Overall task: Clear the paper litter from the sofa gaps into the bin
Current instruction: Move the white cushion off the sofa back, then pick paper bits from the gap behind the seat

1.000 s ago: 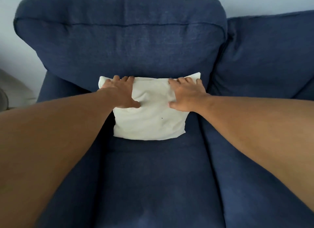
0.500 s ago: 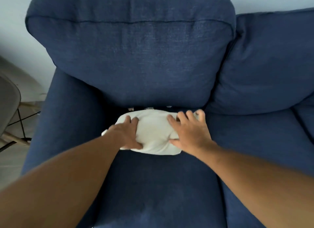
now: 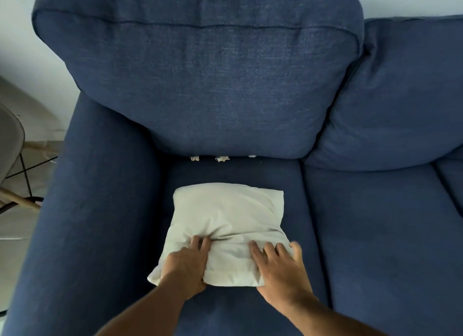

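Note:
A small white pillow lies flat on the seat of a dark blue sofa. My left hand grips its near left edge, bunching the cloth. My right hand holds the near right edge with fingers spread over it. Three bits of white paper litter poke out of the gap between the seat and the back cushion, well beyond the pillow. No bin is in view.
The sofa's left armrest rises beside the seat. A grey chair with wooden legs stands on the floor to the left. A second back cushion fills the right side.
Both hands pulled the pillow away from the back cushion toward me and laid it flat on the seat. This uncovered the paper bits in the gap.

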`<state>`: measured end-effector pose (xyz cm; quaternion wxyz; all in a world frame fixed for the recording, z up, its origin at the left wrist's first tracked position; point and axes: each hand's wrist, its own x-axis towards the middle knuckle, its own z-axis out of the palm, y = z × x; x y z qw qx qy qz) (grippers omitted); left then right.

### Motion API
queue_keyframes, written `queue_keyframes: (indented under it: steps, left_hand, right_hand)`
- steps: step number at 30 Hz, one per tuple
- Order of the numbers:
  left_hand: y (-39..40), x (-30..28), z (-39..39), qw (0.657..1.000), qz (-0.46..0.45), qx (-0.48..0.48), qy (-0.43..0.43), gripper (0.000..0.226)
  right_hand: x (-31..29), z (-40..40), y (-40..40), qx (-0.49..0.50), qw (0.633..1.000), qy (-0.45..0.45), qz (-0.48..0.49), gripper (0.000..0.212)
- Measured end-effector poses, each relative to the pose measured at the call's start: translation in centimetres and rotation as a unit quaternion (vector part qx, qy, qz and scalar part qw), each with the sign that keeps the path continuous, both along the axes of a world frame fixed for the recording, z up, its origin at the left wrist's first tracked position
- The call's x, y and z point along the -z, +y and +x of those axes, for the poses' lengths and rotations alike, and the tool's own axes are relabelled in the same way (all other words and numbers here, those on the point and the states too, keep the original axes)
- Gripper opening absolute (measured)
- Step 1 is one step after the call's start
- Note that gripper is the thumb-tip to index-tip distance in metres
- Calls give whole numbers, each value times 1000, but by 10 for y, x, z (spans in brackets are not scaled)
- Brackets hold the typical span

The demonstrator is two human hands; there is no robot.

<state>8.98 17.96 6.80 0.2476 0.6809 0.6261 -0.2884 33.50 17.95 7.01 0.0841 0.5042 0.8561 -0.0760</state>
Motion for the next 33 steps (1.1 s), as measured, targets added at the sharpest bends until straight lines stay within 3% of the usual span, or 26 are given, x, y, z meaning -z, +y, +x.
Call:
queue_keyframes:
  steps: [6, 11, 15, 19, 22, 26, 28, 33]
  left_hand:
    - [-14, 12, -13, 997, -50, 40, -52, 110]
    - [6, 3, -29, 964, 2, -46, -262, 48]
    - [38, -2, -33, 927, 112, -188, -303, 23]
    - [78, -3, -35, 891, 161, -309, -292, 11]
    - [110, 7, -34, 893, 160, -339, -249, 11]
    - [140, 26, -27, 902, 180, -327, -218, 10]
    - [152, 38, -20, 897, 197, -330, -219, 8]
    - [158, 59, 0, 874, 211, -364, -241, 6]
  right_hand:
    - [5, 0, -31, -4, 998, -30, -58, 96]
    - [-1, -10, -29, 12, 998, -33, -60, 60]
    - [-14, -22, 12, 61, 996, 4, -67, 27]
    - [-24, -32, 85, 197, 975, 68, -82, 23]
    - [-14, -39, 144, 346, 914, 162, -136, 26]
    - [21, -48, 214, 503, 779, 303, -221, 26]
    - [42, -54, 240, 538, 721, 346, -268, 29]
    - [91, -66, 273, 563, 646, 389, -337, 53]
